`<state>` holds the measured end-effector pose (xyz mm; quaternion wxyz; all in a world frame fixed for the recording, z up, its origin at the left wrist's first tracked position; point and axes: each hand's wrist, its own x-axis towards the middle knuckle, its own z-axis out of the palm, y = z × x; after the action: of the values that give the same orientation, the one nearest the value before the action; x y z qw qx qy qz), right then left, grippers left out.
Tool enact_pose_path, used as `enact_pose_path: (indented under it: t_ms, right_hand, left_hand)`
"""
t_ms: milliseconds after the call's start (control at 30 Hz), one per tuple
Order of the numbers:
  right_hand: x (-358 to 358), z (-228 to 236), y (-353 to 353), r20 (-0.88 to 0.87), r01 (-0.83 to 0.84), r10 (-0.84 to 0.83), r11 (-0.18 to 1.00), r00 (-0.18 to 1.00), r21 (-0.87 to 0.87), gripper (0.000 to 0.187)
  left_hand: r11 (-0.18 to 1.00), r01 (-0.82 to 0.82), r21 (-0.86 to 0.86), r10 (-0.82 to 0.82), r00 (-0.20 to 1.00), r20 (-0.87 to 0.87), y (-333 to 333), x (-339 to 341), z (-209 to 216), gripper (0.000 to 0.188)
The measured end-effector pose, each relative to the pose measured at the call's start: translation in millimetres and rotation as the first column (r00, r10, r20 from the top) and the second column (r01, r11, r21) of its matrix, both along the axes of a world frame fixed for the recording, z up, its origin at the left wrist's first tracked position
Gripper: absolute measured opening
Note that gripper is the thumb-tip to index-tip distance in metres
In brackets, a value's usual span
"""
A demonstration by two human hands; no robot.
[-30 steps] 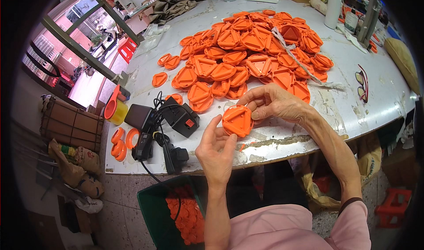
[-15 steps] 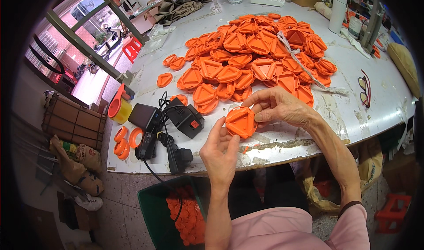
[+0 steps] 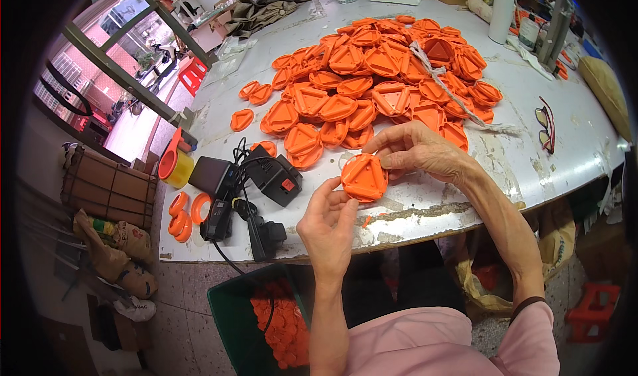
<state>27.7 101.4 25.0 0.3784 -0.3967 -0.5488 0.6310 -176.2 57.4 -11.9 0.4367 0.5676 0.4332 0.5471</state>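
Note:
My right hand (image 3: pixel 417 155) pinches the upper right edge of a round orange plastic disc (image 3: pixel 364 178), which has a raised triangular frame on its face. It is held up over the table's near edge. My left hand (image 3: pixel 327 226) is at the disc's lower left, thumb and fingers apart and half curled. Its fingertips are at the rim; whether they touch it I cannot tell. Just beyond my hands lies a large heap of similar orange discs (image 3: pixel 345 107), with a whitish cord (image 3: pixel 442 84) across its right side.
Black power adapters with cables (image 3: pixel 274 177) lie left of my hands, near orange rings (image 3: pixel 201 207) and a yellow container with orange rim (image 3: pixel 176 165). Glasses (image 3: pixel 546 127) rest at the right. Below the table edge stands a green bin (image 3: pixel 226 309) containing orange parts.
The disc has turned slightly in my right fingers, and its lower edge sits a little higher. My left fingers have loosened around its rim. The whole view has shifted slightly.

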Motion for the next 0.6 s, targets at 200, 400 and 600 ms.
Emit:
enact_pose_path:
  t_ms: [200,400,600]
  right_hand:
    - [1.3,-4.4,2.5,0.024,0.012,-0.013,1.0,1.0,0.026,0.027]
    - [2.6,-2.3,0.7,0.065,0.02,-0.022,0.999,0.998,0.034,0.026]
    - [-2.2,-6.5,2.8,0.101,0.0,-0.018,0.985,0.995,0.17,0.025]
  left_hand:
    - [1.0,0.0,0.001,0.0,1.0,-0.007,-0.9,0.0,0.3,0.028]
    - [1.0,0.003,0.015,-0.002,1.0,-0.023,-0.6,1.1,0.1,0.026]
    - [1.0,0.013,0.004,-0.013,0.998,-0.068,-2.0,0.5,1.7,0.021]
